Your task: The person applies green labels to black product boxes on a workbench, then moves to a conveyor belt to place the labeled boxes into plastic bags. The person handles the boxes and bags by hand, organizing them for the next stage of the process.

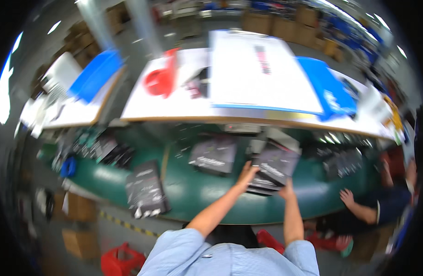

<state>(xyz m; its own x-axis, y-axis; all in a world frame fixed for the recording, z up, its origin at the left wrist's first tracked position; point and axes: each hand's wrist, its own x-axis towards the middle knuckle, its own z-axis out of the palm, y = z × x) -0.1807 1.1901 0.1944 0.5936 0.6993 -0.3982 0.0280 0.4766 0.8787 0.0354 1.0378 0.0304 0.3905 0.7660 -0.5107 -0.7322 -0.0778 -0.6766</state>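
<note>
The fingers of the left hand (247, 176) grasp the left edge of a grey pack (279, 162) and those of the right hand (286, 189) its lower right corner, over a green table (181, 191), with another pack (215, 155) to the left, and a white shelf (140, 105) beyond.

Table (183, 198): green, shiny; dark packages (213, 156) in separate piles
Shelf (188, 108): white; clipboard (266, 108), red tape dispenser (160, 82), blue bin (324, 87)

Hands (248, 175) around grey packages (277, 164) over a green worktable (193, 193)
</note>
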